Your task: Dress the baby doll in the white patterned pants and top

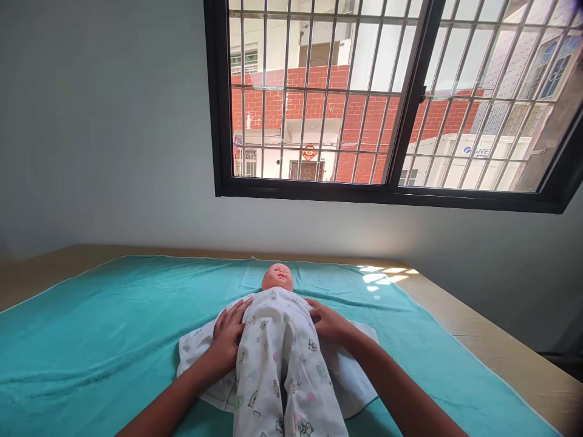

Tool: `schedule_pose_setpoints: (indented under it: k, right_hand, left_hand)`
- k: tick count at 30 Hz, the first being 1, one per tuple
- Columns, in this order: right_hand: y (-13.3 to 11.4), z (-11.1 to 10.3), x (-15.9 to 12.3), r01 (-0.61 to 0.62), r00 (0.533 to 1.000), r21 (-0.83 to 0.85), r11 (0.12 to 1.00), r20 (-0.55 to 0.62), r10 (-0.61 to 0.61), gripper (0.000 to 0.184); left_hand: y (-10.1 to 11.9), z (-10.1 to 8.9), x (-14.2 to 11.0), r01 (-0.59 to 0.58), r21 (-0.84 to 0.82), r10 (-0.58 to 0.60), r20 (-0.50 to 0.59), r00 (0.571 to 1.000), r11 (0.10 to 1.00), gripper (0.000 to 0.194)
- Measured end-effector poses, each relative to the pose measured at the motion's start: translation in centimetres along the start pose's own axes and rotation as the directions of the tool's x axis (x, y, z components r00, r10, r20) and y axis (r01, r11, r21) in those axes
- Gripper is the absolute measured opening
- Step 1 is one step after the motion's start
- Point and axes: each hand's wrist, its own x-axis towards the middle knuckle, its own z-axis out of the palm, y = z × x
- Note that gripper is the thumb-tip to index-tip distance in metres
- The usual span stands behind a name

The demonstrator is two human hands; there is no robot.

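On the green sheet [118, 328], the doll [277, 277] lies face up, my left hand [228, 343] rests open on its clothes [262, 337], and my right hand [331, 325] curls beside them, maybe pinching cloth, I can't tell, so a hard tug could twist them.

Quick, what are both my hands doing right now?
Left hand: open, resting on the printed white baby clothes.
Right hand: at the clothes' other side, fingers bent; can't tell whether it's gripping fabric.
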Motion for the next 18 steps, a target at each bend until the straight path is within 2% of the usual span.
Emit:
schedule_pose_setpoints:
  k: [4, 8, 15, 18]
  right_hand:
    - [0.3, 0.4, 0.1, 0.029, 0.998, -0.017, 0.999, -0.053, -0.030, 0.027]
    - [0.7, 1.2, 0.3, 0.056, 0.981, -0.130, 0.990, -0.176, -0.078, 0.021]
    - [1.5, 2.7, 0.4, 0.044, 0.914, -0.375, 0.926, -0.359, -0.188, 0.012]
    - [2.0, 3.3, 0.5, -0.003, 0.883, -0.449, 0.893, -0.420, -0.208, 0.007]
  left_hand:
    - [-0.4, 0.8, -0.1, -0.017, -0.013, 0.016, -0.100, 0.995, 1.000, 0.062]
    - [-0.5, 1.3, -0.4, -0.059, 0.006, 0.060, -0.172, 0.983, 0.998, 0.052]
    - [0.1, 0.3, -0.5, -0.055, 0.049, 0.064, -0.188, 0.980, 0.997, 0.036]
    - [0.1, 0.3, -0.3, -0.040, 0.073, 0.056, -0.230, 0.972, 0.997, 0.025]
